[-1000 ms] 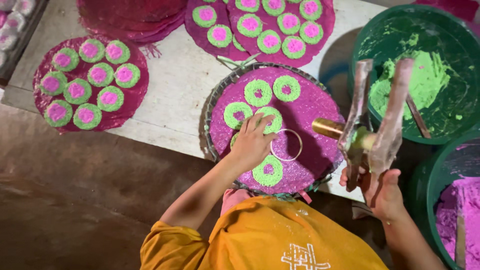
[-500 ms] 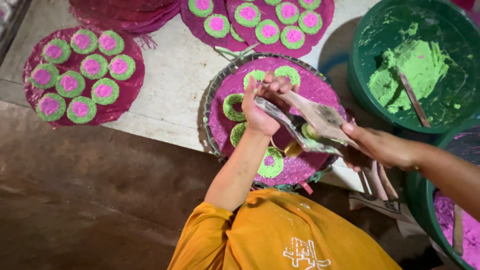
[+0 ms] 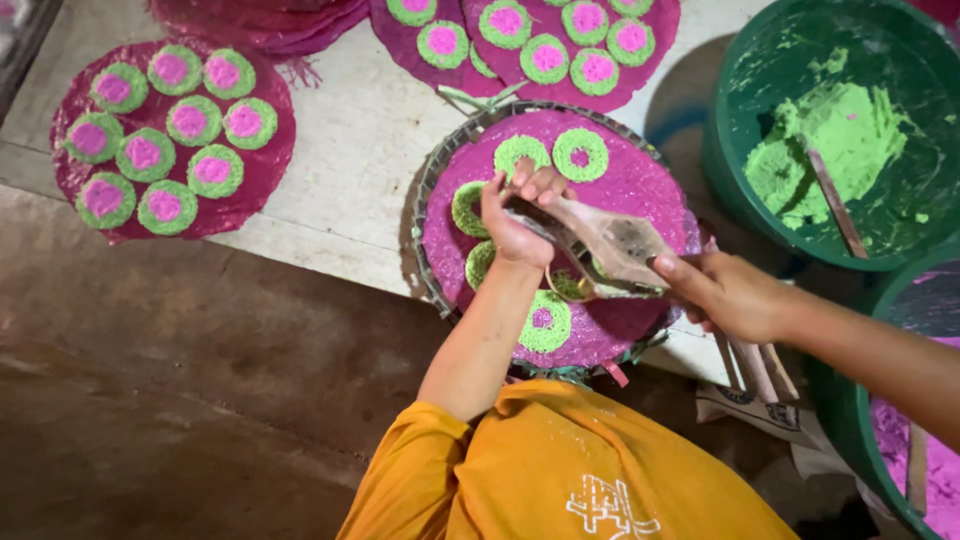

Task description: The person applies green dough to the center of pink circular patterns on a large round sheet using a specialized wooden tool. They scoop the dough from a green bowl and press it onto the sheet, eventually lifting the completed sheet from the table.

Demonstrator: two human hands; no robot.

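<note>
While left hand [image 3: 515,225] steadies, grip closed round front end of wooden press [image 3: 600,245], right hand [image 3: 735,297] clasps its handles over round tray [image 3: 432,200], filling green ring; next calls for clean lift.

— What's under my fingers?

— My wooden press [image 3: 600,243], two long dough-smeared handles lying nearly flat, its brass cylinder end pointing down between them. Beneath it sits my round pink mat [image 3: 640,185], on a woven tray, carrying green rings [image 3: 581,154], some filled pink in the middle.
</note>
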